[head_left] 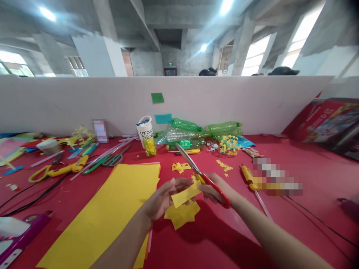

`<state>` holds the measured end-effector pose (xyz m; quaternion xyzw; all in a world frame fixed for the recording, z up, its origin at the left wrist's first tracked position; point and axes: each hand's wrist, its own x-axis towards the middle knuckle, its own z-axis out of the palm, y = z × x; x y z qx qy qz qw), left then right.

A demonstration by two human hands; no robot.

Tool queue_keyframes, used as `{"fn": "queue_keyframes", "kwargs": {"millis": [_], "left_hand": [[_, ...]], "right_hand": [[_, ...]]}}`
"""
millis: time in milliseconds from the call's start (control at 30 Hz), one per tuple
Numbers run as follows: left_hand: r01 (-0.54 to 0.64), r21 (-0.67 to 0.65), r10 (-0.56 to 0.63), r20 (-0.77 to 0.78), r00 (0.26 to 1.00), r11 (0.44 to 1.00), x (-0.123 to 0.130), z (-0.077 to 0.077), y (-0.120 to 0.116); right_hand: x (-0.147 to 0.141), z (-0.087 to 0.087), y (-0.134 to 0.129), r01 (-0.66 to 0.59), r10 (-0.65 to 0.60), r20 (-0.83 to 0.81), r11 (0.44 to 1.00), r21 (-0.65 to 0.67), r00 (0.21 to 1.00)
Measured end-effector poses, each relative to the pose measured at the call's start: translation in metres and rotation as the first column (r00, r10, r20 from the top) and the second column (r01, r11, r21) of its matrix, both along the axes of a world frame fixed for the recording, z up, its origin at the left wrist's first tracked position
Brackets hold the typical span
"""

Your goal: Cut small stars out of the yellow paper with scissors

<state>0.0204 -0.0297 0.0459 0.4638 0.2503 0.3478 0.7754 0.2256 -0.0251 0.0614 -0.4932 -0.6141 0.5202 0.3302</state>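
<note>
My left hand (pixel 161 200) curls around a short yellow paper strip (pixel 185 195), its fingers partly hidden behind the paper. In my right hand (pixel 217 188) is a pair of red-handled scissors (pixel 214 188), blades pointing up and away to the left. The fingertips of that hand also meet the strip's right end. Just below the strip is a yellow star-shaped paper piece (pixel 182 216); whether it touches my fingers I cannot tell. Left of my hands lies a stack of large yellow paper sheets (pixel 112 209). Small yellow paper stars (pixel 224 166) and cut scraps (pixel 181 167) lie beyond the scissors.
Green plastic bottles (pixel 186 125) lie along the white partition (pixel 112 97), beside a white cup (pixel 145 132). A yellow cutter (pixel 190 151) lies before them. A yellow glue gun (pixel 246 175) is at right, another (pixel 67 168) at left near green scissors (pixel 108 160). Black cables (pixel 42 192) cross the red table.
</note>
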Motion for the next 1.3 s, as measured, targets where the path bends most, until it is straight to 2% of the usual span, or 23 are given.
{"fn": "queue_keyframes", "kwargs": {"millis": [100, 133, 200, 367, 433, 533, 600, 633, 667, 733, 800, 967, 1100, 1200, 1300], "left_hand": [[-0.066, -0.010, 0.063, -0.147, 0.987, 0.998, 0.003, -0.008, 0.002], [-0.078, 0.046, 0.086, -0.207, 0.975, 0.996, 0.005, -0.011, 0.002], [-0.017, 0.132, 0.060, -0.332, 0.941, 0.991, 0.010, -0.015, 0.003], [-0.031, 0.329, 0.191, -0.467, 0.863, 0.944, 0.015, -0.019, -0.002], [-0.042, 0.328, 0.193, -0.443, 0.876, 0.944, 0.017, -0.019, -0.005], [-0.074, 0.197, 0.132, -0.303, 0.944, 0.978, 0.020, -0.021, -0.006], [-0.129, 0.160, 0.168, -0.260, 0.951, 0.979, 0.019, -0.021, -0.003], [-0.172, 0.173, 0.215, -0.276, 0.937, 0.970, 0.017, -0.020, -0.001], [-0.263, 0.185, 0.309, -0.291, 0.906, 0.947, 0.015, -0.019, 0.002], [-0.437, 0.201, 0.479, -0.288, 0.829, 0.877, 0.009, -0.014, 0.006], [-0.533, 0.206, 0.571, -0.251, 0.781, 0.820, 0.003, -0.010, 0.008], [-0.612, 0.207, 0.643, -0.158, 0.749, 0.763, -0.002, -0.003, 0.007], [-0.649, 0.231, 0.682, -0.104, 0.724, 0.724, -0.001, -0.003, 0.006], [-0.637, 0.271, 0.676, -0.080, 0.733, 0.722, 0.001, -0.005, 0.006], [-0.630, 0.257, 0.669, -0.098, 0.737, 0.732, 0.003, -0.006, 0.004]], "right_hand": [[-0.005, -0.013, 0.001, -0.047, 0.047, 0.027, 0.999, -0.016, 0.999], [-0.007, -0.017, 0.001, -0.046, 0.047, 0.033, 0.999, -0.020, 0.998], [-0.012, -0.024, -0.001, -0.052, 0.053, 0.048, 0.999, -0.016, 0.997], [-0.016, -0.029, -0.010, -0.034, 0.007, 0.152, 0.984, 0.174, 0.988], [-0.015, -0.030, -0.013, -0.053, 0.026, 0.146, 0.981, 0.187, 0.989], [-0.011, -0.032, -0.014, -0.062, 0.040, 0.118, 0.979, 0.196, 0.992], [-0.007, -0.033, -0.012, -0.033, 0.008, 0.137, 0.982, 0.185, 0.991], [-0.005, -0.032, -0.011, -0.027, 0.000, 0.157, 0.985, 0.169, 0.988], [-0.002, -0.032, -0.011, -0.033, 0.005, 0.178, 0.988, 0.152, 0.984], [0.003, -0.029, -0.010, -0.079, 0.043, 0.233, 0.986, 0.147, 0.971], [0.005, -0.025, -0.012, -0.141, 0.088, 0.310, 0.978, 0.156, 0.947], [0.003, -0.020, -0.021, -0.237, 0.167, 0.425, 0.964, 0.117, 0.890], [-0.001, -0.018, -0.026, -0.281, 0.252, 0.334, 0.959, 0.040, 0.908], [-0.003, -0.018, -0.028, -0.298, 0.277, 0.311, 0.954, 0.021, 0.909], [-0.004, -0.020, -0.028, -0.301, 0.276, 0.331, 0.953, 0.025, 0.902]]}}
